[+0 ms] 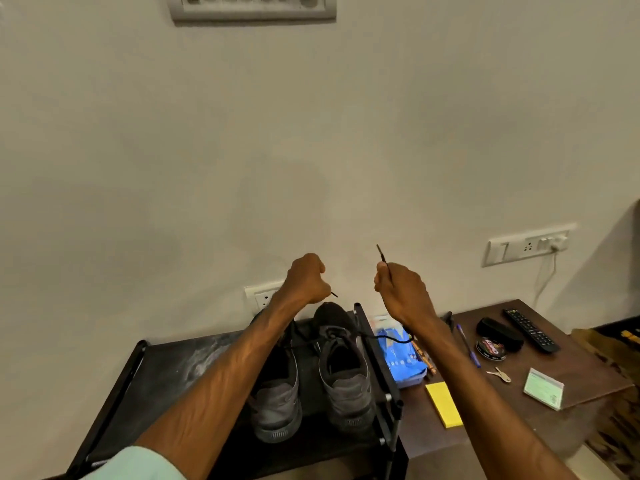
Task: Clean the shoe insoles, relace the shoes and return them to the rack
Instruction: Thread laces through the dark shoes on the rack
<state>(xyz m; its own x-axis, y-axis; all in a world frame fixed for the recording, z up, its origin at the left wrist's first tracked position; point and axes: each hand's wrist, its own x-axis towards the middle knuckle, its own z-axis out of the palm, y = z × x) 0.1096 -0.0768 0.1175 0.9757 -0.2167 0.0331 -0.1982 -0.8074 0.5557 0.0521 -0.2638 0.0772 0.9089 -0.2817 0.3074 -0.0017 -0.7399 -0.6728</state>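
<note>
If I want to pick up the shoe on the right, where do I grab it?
Take the right shoe by its heel rim, coming from above on the near side. The heel points toward you and the opening faces up, so you can hook it from inside. The toe end is busy: the left hand and right hand each hold an end of its lace.

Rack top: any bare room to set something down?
Bare: the rack top between its left rail and the left shoe. Crowded: the side table (remote, polish tin, keys, card); left hand and right hand hold the lace above the right shoe.
</note>
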